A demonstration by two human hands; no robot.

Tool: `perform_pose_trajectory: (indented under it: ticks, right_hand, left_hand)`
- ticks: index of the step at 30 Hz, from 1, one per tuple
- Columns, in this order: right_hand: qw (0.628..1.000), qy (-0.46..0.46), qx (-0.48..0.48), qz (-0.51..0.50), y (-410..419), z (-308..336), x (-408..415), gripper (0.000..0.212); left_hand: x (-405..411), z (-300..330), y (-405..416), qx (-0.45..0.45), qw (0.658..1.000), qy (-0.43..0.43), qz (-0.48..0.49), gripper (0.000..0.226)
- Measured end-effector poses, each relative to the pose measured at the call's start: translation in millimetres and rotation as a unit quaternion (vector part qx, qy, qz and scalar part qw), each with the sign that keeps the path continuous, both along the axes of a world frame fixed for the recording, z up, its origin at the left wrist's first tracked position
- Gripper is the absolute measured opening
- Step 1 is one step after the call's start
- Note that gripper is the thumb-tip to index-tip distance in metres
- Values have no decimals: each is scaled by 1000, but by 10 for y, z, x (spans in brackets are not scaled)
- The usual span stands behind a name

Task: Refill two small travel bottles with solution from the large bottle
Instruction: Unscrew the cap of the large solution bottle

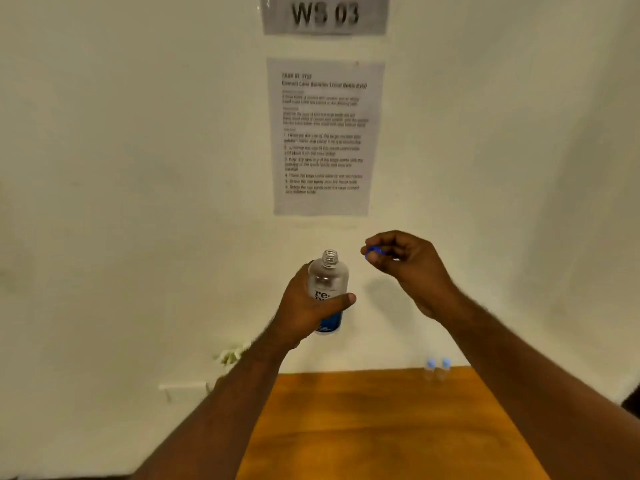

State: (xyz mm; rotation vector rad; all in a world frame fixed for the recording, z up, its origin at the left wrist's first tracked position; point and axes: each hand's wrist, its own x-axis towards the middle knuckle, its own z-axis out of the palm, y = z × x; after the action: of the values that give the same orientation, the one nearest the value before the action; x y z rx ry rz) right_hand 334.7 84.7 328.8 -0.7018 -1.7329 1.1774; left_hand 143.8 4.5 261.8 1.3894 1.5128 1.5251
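While your left hand (pixel 304 306) grips the uncapped large bottle (pixel 327 289) upright in the air, your right hand (pixel 405 261) pinches its blue cap (pixel 373 251) just beside the neck; two capped travel bottles (pixel 437 368) stand on the table (pixel 381 427) below that hand

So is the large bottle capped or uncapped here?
Uncapped: the large bottle, gripped upright by the left hand, shows bare neck threads; the right hand pinches the blue cap.

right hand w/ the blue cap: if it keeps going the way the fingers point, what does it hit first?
Likely the large bottle. The right hand pinches the blue cap with fingertips aimed leftward, about level with the bottle's open neck, which the left hand holds upright. Depth is unclear, so it could pass beside it.
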Motion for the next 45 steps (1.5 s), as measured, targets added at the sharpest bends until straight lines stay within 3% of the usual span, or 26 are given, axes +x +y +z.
perform_pose_trajectory:
  ticks: [3,10,15,21,31,41,45]
  right_hand:
    - [998,-23,-59,4,-21,-682,-70,27]
    - [973,-221,-68,-3,-112,-2151,-298,44]
    - [947,-306,-95,39,-319,-3164,-440,47]
    - [908,-410,-53,73,-601,-3996,-586,59]
    - [861,-498,-60,84,-761,-4455,-647,71]
    - [846,-526,-52,76,-831,-4545,-584,67]
    - [843,-529,-61,77,-875,-4520,-559,74]
  left_hand:
    - [-133,-475,-118,-22,998,40,39,64]
    - [-298,-1644,-530,-141,987,-18,81,78]
    - [-293,-2399,-846,-228,968,-17,101,84]
    - [-302,-2995,-1036,-281,951,-19,125,90]
    - [-309,-3323,-1024,-274,952,39,132,93]
    - [-265,-3522,-1080,-277,951,13,134,93]
    - [-268,-3577,-1131,-279,951,-13,131,105]
